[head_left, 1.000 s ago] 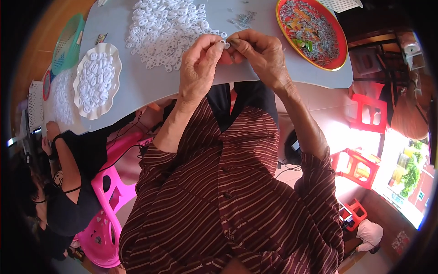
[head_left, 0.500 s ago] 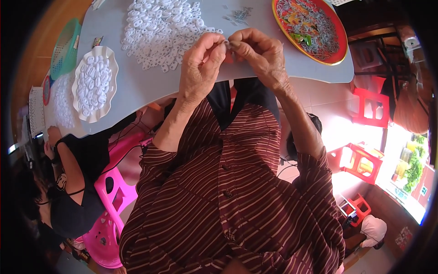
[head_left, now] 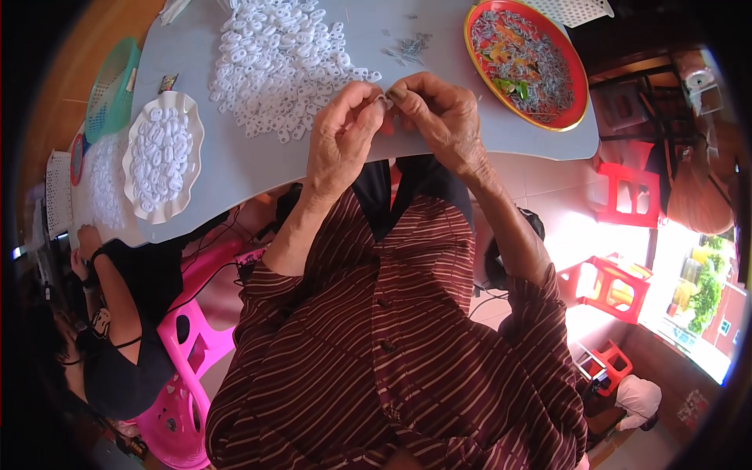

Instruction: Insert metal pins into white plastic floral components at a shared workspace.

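closely, the left hand (head_left: 343, 137) pinches a small white piece (head_left: 388, 102) over the grey table (head_left: 517, 139), near the white pile (head_left: 274, 70); the right hand (head_left: 446, 121) meets it, its own hold too hidden to tell.

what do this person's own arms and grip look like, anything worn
Loose maroon sleeves with thin pale stripes end near the elbows. Below them, the forearms are bare. The left grip and right grip are ungloved hands, no watch or bracelet showing.
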A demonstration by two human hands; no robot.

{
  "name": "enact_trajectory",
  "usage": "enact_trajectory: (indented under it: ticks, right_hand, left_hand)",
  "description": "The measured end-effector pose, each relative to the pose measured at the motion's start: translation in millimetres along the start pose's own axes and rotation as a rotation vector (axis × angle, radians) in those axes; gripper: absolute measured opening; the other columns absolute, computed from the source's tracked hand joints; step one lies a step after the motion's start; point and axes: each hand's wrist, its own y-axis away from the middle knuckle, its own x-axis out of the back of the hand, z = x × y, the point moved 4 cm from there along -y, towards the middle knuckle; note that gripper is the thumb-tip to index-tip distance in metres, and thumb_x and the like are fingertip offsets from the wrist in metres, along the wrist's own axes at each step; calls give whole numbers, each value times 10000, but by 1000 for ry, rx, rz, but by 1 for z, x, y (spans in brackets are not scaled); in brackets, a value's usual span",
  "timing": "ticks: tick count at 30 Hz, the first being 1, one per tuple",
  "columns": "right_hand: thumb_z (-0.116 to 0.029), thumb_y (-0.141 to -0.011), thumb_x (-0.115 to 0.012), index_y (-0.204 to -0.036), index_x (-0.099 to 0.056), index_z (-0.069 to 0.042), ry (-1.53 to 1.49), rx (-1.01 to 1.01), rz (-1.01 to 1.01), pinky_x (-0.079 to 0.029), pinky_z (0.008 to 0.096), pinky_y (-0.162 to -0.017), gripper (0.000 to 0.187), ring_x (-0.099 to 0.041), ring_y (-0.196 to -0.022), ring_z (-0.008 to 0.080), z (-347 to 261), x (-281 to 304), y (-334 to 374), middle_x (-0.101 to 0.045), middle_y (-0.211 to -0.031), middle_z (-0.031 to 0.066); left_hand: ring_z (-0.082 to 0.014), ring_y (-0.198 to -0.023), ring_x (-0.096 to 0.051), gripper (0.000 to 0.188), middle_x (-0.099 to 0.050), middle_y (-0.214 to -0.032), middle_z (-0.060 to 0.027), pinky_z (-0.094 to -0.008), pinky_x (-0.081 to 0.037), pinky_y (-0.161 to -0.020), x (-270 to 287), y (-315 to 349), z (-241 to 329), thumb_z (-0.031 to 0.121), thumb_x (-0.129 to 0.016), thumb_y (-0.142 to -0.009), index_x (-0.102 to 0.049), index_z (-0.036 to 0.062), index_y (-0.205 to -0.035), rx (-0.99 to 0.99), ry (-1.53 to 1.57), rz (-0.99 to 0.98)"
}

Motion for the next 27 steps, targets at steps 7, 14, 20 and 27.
enact_trajectory:
  ticks: [7, 14, 20, 27]
  right_hand:
    - [-120, -796, -610, -885, -671, -7, 501, 185, 66, -503, 295, -592, 156, -645, -589, 204, -32, 26, -62, -648, -662, 131]
    - [-126, -757, -621, -891, -686, -55, 873, 303, -196, -514, 364, -733, 164, -652, -732, 306, -11, 25, -122, -665, -784, 160]
    - [-157, -732, -645, -874, -681, -32, 1076, 232, -314, -512, 386, -753, 192, -644, -784, 327, -2, 3, -138, -663, -822, 173]
    - [-139, -735, -546, -746, -628, 64, 1298, 422, -404, -506, 434, -718, 219, -626, -778, 400, 16, -6, -160, -625, -806, 268]
  left_hand:
    - [-54, -599, -486, 105, -538, -645, -6, -200, -389, -548, 3, -1, -3, 112, -542, -880, -549, 9, -860, 1, 8, 24]
    - [-55, -581, -480, 92, -525, -639, -7, -205, -384, -538, 0, -1, -5, 95, -537, -888, -535, 8, -860, -25, 61, 7]
    - [-67, -610, -514, 100, -530, -676, -18, -207, -408, -560, 2, 0, -5, 91, -529, -898, -528, -1, -861, -13, 129, -2]
    - [-67, -634, -523, 113, -540, -698, -19, -202, -407, -560, 0, 0, -10, 111, -531, -901, -533, 2, -873, -6, 211, -12]
